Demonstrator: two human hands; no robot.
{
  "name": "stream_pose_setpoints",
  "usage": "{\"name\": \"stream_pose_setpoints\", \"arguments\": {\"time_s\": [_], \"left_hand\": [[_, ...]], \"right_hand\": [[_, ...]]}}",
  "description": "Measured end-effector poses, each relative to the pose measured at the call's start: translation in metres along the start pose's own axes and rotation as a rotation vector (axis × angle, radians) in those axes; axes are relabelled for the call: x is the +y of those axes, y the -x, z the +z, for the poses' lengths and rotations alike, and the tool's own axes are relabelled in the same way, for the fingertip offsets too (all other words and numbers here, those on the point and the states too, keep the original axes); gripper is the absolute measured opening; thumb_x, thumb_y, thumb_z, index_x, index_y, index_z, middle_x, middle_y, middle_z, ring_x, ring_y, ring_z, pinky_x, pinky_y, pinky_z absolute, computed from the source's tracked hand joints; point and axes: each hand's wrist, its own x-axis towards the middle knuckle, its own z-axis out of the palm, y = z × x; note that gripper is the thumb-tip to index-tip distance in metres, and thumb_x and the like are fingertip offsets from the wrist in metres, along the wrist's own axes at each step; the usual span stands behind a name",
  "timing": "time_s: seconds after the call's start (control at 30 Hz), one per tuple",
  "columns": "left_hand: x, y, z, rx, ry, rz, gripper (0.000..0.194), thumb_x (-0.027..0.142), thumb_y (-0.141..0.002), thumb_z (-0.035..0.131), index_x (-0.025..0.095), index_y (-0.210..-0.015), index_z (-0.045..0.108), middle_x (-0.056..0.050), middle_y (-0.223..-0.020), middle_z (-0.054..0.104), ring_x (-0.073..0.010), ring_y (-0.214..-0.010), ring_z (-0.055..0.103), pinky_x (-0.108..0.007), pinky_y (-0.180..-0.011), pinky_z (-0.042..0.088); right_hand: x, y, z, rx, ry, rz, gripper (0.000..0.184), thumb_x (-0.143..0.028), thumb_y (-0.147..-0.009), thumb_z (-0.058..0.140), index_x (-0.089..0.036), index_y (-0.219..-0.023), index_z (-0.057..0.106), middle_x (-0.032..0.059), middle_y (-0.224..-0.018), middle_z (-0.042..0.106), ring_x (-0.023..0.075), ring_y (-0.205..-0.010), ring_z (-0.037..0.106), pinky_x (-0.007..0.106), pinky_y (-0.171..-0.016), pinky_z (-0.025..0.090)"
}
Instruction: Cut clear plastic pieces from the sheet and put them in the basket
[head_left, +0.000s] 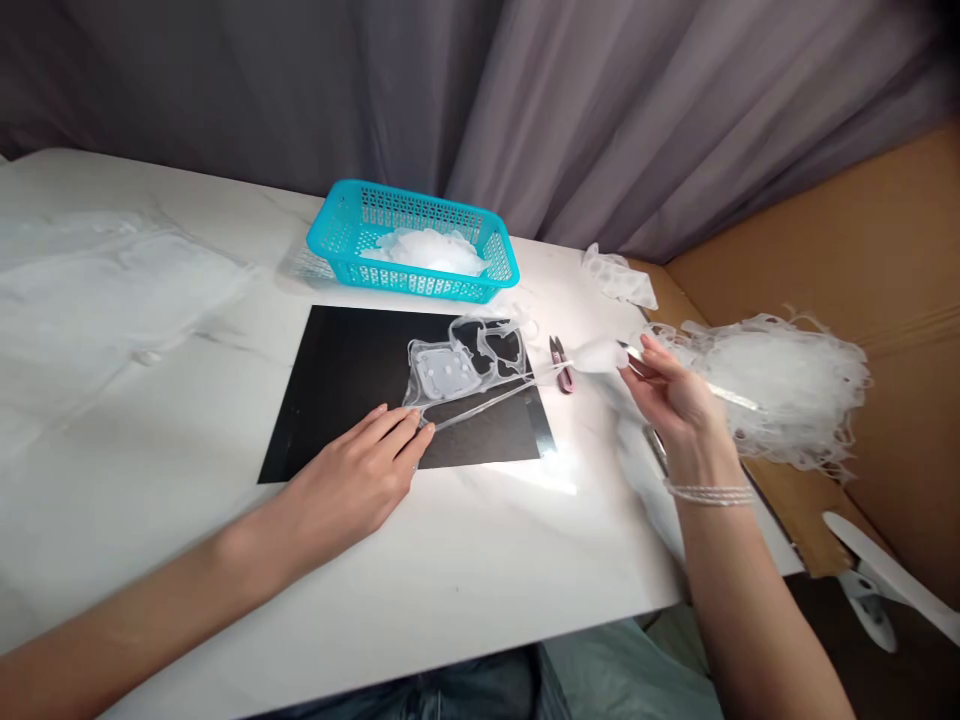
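- Head view: the left hand [379, 465] lies palm down at the near edge of a black mat [337, 390], its fingers stretched out and slightly apart, the tips resting on the near corner of a clear sheet [442, 370]; its thumb is hidden.
- The right hand [671, 390] is raised just beyond the mat's right side, its thumb and fingers pinching a slim metal tool [739, 400], with a beaded bracelet [709, 494] around the wrist.
- The sheet lies on the right half of the mat, with a molded panel at its left and open loops at its right.
- Two taut strands [480, 406] run from the left fingertips toward a white clump [596, 357] at the right fingertips; the clump is blurred, and whether tool or fingers grip it cannot be told.
- Snips [561, 365] with pink handles lie under the strands, just right of the mat.
- Behind the mat, a blue basket [412, 285] holds white pieces [435, 250].
- A dotted piece [619, 277] lies right of the basket, near the back edge of the white surface [450, 600].
- A heap of scraps [795, 390] sits beyond the right hand, in front of a cardboard wall [810, 230].
- At far left, a translucent bag [97, 300] spreads over the surface.
- Gray curtains [420, 90] hang behind.
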Motion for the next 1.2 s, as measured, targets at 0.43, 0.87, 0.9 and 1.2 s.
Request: {"name": "stream_pose_setpoints", "arguments": {"time_s": [0.43,0.87,0.9,1.2], "left_hand": [[-0.009,-0.039,-0.046,0.048,1.926,-0.768,0.071,0.069,-0.093,0.036,0.015,-0.134,0.058,-0.015,-0.108,0.072,-0.0279,-0.097,0.070,-0.043,-0.088,0.055],[-0.008,-0.035,-0.032,0.026,1.974,-0.838,0.035,0.031,-0.084,0.075,0.021,-0.117,0.068,-0.004,-0.099,0.075,-0.0138,-0.072,0.071,-0.028,-0.072,0.056],[-0.008,-0.035,-0.032,0.043,1.938,-0.842,0.033,0.031,-0.084,0.074,0.021,-0.115,0.068,-0.002,-0.095,0.075,-0.0132,-0.070,0.071,-0.028,-0.072,0.056],[-0.007,-0.037,-0.030,0.091,1.644,-0.829,0.016,0.032,-0.083,0.073,0.016,-0.085,0.073,-0.005,-0.083,0.075,-0.0212,-0.083,0.073,-0.032,-0.077,0.054]], "right_hand": [[-0.130,0.063,0.109,-0.372,-0.283,0.221,0.019,-0.038,-0.093,0.065,-0.029,-0.105,0.076,0.0035,-0.107,0.076,0.0206,-0.097,0.073,0.038,-0.091,0.058],[-0.094,0.048,0.122,-0.733,0.015,0.092,0.034,-0.038,-0.089,0.064,-0.025,-0.077,0.036,0.0026,-0.088,0.067,0.0194,-0.085,0.064,0.034,-0.078,0.051],[-0.092,0.048,0.125,-0.748,-0.005,0.102,0.034,-0.037,-0.089,0.064,-0.025,-0.077,0.035,0.0019,-0.086,0.066,0.0190,-0.084,0.063,0.033,-0.077,0.051],[-0.096,0.059,0.132,-0.738,0.107,-0.004,0.028,-0.014,-0.090,0.052,-0.024,-0.074,0.030,-0.0040,-0.070,0.051,0.0114,-0.062,0.040,0.026,-0.058,0.037]]}}
